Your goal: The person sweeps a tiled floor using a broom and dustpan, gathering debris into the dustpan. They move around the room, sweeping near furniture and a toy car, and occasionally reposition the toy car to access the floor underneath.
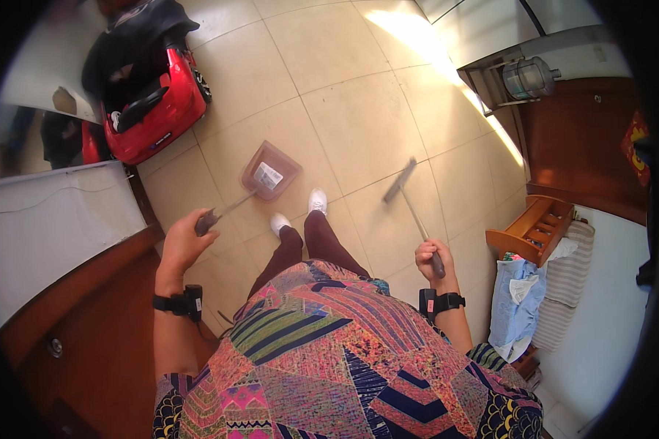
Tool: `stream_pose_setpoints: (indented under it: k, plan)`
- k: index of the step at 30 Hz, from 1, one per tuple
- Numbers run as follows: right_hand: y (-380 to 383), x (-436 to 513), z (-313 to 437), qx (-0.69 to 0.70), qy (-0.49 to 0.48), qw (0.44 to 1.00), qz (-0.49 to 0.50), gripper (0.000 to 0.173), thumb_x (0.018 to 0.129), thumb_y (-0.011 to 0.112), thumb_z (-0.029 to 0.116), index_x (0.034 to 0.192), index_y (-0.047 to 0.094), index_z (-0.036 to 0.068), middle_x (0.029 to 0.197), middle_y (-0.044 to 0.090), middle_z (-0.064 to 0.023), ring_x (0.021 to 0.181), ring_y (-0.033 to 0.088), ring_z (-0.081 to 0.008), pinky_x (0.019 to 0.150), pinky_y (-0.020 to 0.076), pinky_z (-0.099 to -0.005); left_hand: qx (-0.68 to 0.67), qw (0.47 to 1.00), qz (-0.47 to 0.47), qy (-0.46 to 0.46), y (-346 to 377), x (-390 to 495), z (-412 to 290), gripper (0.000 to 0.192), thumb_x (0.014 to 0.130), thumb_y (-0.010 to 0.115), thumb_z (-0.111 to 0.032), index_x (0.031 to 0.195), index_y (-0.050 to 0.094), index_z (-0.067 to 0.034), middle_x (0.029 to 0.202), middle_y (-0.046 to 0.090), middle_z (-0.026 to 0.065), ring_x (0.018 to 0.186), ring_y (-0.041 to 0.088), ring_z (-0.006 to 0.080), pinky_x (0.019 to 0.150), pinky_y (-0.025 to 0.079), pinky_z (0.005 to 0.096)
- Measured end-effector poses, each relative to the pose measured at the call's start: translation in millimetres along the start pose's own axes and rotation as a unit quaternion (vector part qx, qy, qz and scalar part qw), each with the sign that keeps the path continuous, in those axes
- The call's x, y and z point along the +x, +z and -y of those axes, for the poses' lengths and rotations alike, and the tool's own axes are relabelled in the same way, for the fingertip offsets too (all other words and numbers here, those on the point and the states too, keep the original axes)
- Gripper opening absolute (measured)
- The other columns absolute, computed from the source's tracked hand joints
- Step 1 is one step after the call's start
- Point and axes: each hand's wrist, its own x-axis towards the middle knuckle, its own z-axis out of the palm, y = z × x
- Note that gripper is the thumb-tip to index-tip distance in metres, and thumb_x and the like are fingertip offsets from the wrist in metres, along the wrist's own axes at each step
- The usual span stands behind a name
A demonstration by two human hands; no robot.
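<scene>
My left hand (188,244) is closed around the dark grip of a long-handled dustpan. Its translucent pinkish-brown pan (251,174) hangs or rests ahead of my shoes, with a white printed label inside; whether it touches the floor is hard to tell. On the other side, my right hand (434,255) grips a broom (412,206) by its handle, the dark end of the grip poking out below my fist. The broom's narrow grey head (400,181) is blurred and lies over the tiles, to the right of the dustpan.
Beige floor tiles (357,120) spread ahead. A red ride-on toy car (165,123), partly under black cloth, stands at the upper left by a wall. Wooden doors flank me. At right are a wooden bench (527,230) with blue cloth (510,307) and a water jug (527,78) on a rack.
</scene>
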Motion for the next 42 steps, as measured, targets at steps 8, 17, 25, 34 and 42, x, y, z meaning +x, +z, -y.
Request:
stream_pose_setpoints:
  k: [8, 17, 25, 34, 42]
  plan:
    - [-23, 35, -38, -0.166, -0.009, 0.986, -0.022, 0.031, 0.088, 0.055, 0.006, 0.061, 0.041, 0.010, 0.056, 0.045, -0.0006, 0.052, 0.045, -0.0129, 0.049, 0.0418, -0.0250, 0.004, 1.000, 0.005, 0.003, -1, 1, -2, 0.043, 0.074, 0.075, -0.019, 0.113, 0.062, -0.007, 0.096, 0.068, 0.0171, 0.088, 0.065, 0.0328, 0.077, 0.050, 0.0379]
    - [91, 94, -60, -0.003, 0.191, 0.977, 0.093, 0.028, 0.093, 0.052, 0.011, 0.067, 0.045, 0.011, 0.061, 0.048, 0.0031, 0.056, 0.048, -0.0074, 0.051, 0.0433, -0.0217, 0.048, 0.998, -0.025, 0.025, 0, -3, -3, 0.042, 0.073, 0.076, -0.020, 0.112, 0.064, -0.007, 0.099, 0.068, 0.0175, 0.091, 0.065, 0.0346, 0.078, 0.051, 0.0396]
    - [111, 75, -68, -0.125, 0.143, 0.974, 0.122, 0.028, 0.096, 0.050, 0.013, 0.069, 0.042, 0.013, 0.060, 0.041, 0.0055, 0.056, 0.044, -0.0069, 0.049, 0.0402, -0.0226, 0.010, 0.999, -0.026, 0.047, 4, -1, -1, 0.036, 0.074, 0.073, -0.018, 0.109, 0.066, -0.010, 0.098, 0.068, 0.0162, 0.092, 0.064, 0.0346, 0.079, 0.052, 0.0414]
    - [131, 46, -63, -0.166, 0.130, 0.971, 0.109, 0.024, 0.096, 0.047, 0.011, 0.072, 0.044, 0.010, 0.063, 0.045, 0.0042, 0.058, 0.049, -0.0061, 0.051, 0.0425, -0.0218, 0.041, 0.990, -0.040, 0.130, 13, 21, -25, 0.031, 0.073, 0.072, -0.017, 0.103, 0.066, -0.008, 0.097, 0.067, 0.0150, 0.092, 0.064, 0.0338, 0.077, 0.052, 0.0429]
    - [116, 56, -46, -0.103, 0.060, 0.987, 0.109, 0.020, 0.094, 0.048, 0.008, 0.073, 0.046, 0.008, 0.064, 0.049, 0.0015, 0.060, 0.052, -0.0085, 0.053, 0.0446, -0.0232, 0.041, 0.976, -0.006, 0.216, 51, 64, -50, 0.022, 0.072, 0.073, -0.017, 0.087, 0.063, -0.004, 0.084, 0.066, 0.0164, 0.084, 0.064, 0.0358, 0.071, 0.052, 0.0448]
